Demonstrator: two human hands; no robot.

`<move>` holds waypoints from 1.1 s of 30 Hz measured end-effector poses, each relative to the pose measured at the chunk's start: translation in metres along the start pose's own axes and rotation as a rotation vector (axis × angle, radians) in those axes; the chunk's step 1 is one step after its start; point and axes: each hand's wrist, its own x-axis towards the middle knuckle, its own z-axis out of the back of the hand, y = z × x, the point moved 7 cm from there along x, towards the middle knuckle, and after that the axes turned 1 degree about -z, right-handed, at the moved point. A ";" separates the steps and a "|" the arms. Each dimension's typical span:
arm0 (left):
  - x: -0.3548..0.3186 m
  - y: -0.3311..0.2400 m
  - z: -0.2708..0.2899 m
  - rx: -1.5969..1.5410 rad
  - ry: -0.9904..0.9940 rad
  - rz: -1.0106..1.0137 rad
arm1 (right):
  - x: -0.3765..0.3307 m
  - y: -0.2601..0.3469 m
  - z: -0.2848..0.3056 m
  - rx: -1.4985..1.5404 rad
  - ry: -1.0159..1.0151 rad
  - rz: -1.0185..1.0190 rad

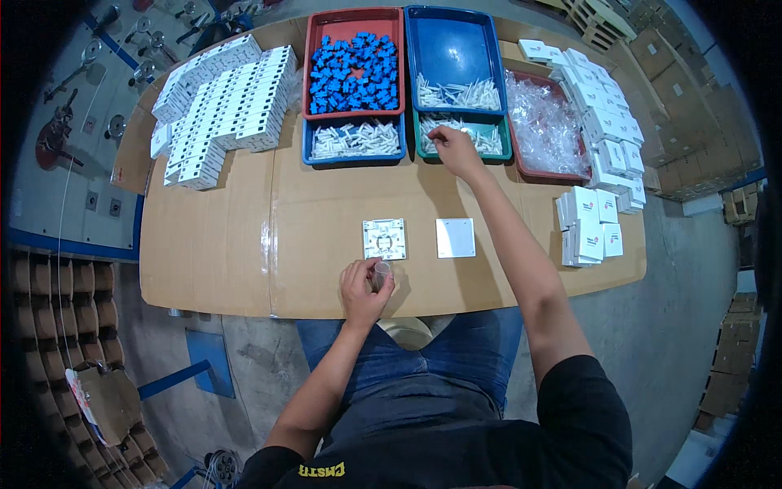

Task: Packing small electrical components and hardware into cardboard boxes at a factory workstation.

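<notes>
My left hand (365, 292), near the table's front edge, is closed round a small clear plastic bag (380, 277). Just beyond it lies a square white plate with a cut-out middle (384, 239), face up. A smooth pale square plate (455, 238) lies to its right. My right hand (453, 150) reaches out over the green tray (507, 151), which holds white, slim plastic pieces (482, 141). Its fingers are pinched together at the tray's left part; whatever is between them is too small to make out.
A red tray (355, 16) of blue pieces and blue trays (450, 41) with white pieces stand at the back. A dark red tray (552, 174) holds clear plastic bags. White boxes are stacked left (236, 102) and right (603, 122) on the cardboard-covered table (212, 269).
</notes>
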 end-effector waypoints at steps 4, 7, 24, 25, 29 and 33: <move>0.002 -0.001 -0.003 0.011 0.009 -0.009 | 0.012 -0.015 0.001 -0.229 -0.083 0.204; 0.003 -0.003 -0.001 0.029 0.013 -0.030 | 0.015 -0.028 0.017 -0.316 -0.146 0.193; 0.001 -0.004 -0.005 0.086 0.041 -0.052 | 0.025 0.000 -0.009 -0.478 -0.040 0.156; 0.000 -0.004 -0.004 0.086 0.034 -0.058 | 0.024 0.001 -0.008 -0.476 -0.041 0.157; 0.000 -0.004 -0.004 0.078 0.036 -0.052 | 0.027 0.002 -0.004 -0.516 0.077 0.113; 0.000 -0.006 -0.005 0.094 0.037 -0.080 | 0.028 0.005 -0.001 -0.622 0.163 0.159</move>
